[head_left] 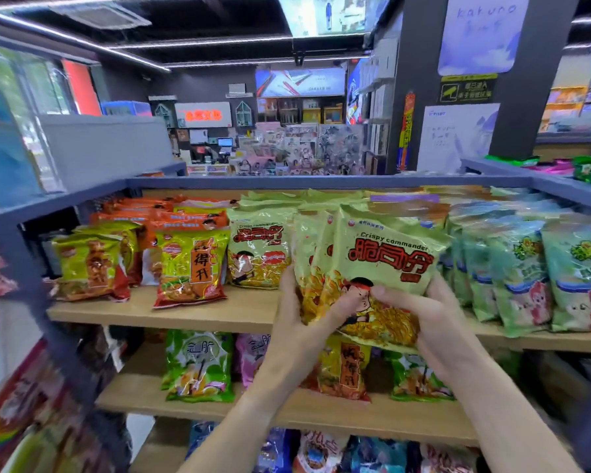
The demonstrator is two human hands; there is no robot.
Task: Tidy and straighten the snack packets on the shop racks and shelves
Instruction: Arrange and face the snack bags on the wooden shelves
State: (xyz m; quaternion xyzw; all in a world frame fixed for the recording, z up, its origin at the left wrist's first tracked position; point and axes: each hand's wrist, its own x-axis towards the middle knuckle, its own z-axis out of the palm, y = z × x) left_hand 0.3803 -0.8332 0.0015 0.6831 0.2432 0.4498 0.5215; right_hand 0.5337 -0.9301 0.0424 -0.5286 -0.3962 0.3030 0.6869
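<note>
Both hands grip a small stack of pale green "Crispy commander" packets (382,264) at the front edge of the top wooden shelf (171,310), the left hand (299,312) curled around its lower left side, the right hand (434,315) pinching its lower right corner

You are wearing nothing on your forearms: both are showing bare from the bottom edge of the view to the wrists. Your left hand (299,314) and right hand (434,315) are showing no gloves, rings or watch.
</note>
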